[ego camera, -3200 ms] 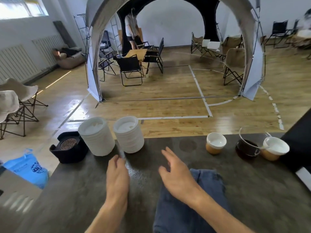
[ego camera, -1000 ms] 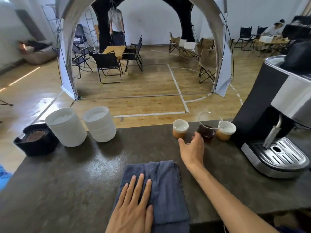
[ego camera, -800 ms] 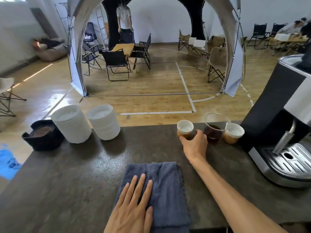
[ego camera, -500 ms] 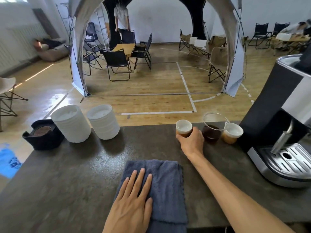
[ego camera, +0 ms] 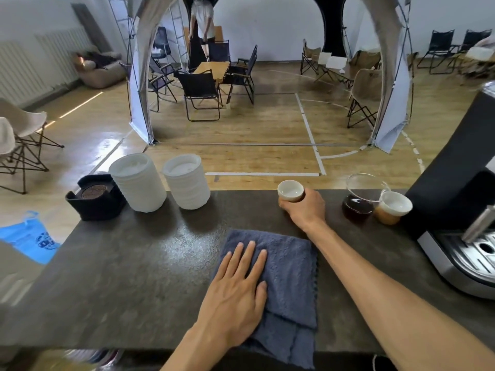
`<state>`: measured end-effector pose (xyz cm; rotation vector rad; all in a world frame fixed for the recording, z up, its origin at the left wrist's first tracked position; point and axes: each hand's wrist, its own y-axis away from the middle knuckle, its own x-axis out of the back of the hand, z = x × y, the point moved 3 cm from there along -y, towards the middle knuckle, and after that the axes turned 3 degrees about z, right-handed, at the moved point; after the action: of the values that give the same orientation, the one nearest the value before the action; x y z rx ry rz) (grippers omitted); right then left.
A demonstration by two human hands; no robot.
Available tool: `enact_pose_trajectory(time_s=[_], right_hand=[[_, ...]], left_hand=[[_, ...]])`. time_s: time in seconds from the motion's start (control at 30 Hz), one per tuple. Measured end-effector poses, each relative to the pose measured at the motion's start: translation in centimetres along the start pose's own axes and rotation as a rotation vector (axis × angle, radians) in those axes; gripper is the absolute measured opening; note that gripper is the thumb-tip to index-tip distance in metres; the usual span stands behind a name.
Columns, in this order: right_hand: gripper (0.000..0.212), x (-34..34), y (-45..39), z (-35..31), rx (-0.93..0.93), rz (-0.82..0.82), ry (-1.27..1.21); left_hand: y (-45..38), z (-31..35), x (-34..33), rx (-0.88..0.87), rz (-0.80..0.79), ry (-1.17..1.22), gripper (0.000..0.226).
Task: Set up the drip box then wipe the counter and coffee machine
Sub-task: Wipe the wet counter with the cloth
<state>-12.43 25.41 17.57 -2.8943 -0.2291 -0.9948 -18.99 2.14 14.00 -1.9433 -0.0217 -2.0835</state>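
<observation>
A folded blue-grey cloth (ego camera: pixel 289 277) lies on the dark counter (ego camera: pixel 134 277) near its front edge. My left hand (ego camera: pixel 238 287) rests flat on the cloth's left half, fingers straight. At the counter's far edge my right hand (ego camera: pixel 305 207) grips a small white-and-brown cup (ego camera: pixel 290 190) from the side. The coffee machine (ego camera: pixel 460 210) stands at the right, with its steel drip tray (ego camera: pixel 479 250) showing. A black drip box (ego camera: pixel 93 199) with a round grille sits at the far left edge.
Two stacks of white lids (ego camera: pixel 138 182) (ego camera: pixel 187 180) stand beside the drip box. A glass carafe of dark coffee (ego camera: pixel 359 204) and a second cup (ego camera: pixel 392 207) sit next to the machine. Beyond the counter are a wooden floor, folding chairs and a standing person (ego camera: pixel 202 17).
My right hand reached forward and closed around the small cup, then drew it left, away from the carafe. My left hand stayed flat on the cloth.
</observation>
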Motion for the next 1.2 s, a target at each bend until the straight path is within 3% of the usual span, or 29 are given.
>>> enact_pose_trajectory(time_s=[0.27, 0.4, 0.5, 0.7, 0.83, 0.9, 1.0, 1.2], right_hand=[[0.051, -7.1, 1.8, -7.4, 0.227, -0.198, -0.020], [0.064, -10.0, 2.1, -8.3, 0.260, -0.233, 0.040], [0.062, -10.5, 2.6, -8.3, 0.253, -0.251, 0.059], [0.074, -7.9, 3.3, -7.3, 0.227, -0.326, 0.104], [0.053, -1.4, 6.3, -3.8, 0.240, -0.255, 0.095], [0.048, 1.7, 8.8, -1.2, 0.252, -0.187, 0.196], [0.055, 3.1, 10.7, 2.4, 0.208, -0.234, 0.465], [0.060, 1.2, 3.3, 4.2, 0.176, -0.234, 0.490]], left_hand=[[-0.2, 0.2, 0.1, -0.001, -0.035, 0.031, 0.059], [-0.2, 0.3, 0.4, 0.007, -0.030, 0.032, 0.059], [-0.1, 0.2, 0.4, 0.002, -0.025, 0.057, 0.061], [-0.1, 0.2, 0.2, -0.002, -0.041, 0.067, 0.061], [-2.4, 1.3, -0.6, 0.032, -0.014, 0.071, 0.063], [-4.3, 2.4, -1.3, 0.057, -0.027, 0.078, 0.063], [-7.5, 3.6, -2.2, 0.055, -0.094, 0.040, 0.067], [-14.7, 3.8, -3.1, 0.077, -0.147, 0.048, 0.069]])
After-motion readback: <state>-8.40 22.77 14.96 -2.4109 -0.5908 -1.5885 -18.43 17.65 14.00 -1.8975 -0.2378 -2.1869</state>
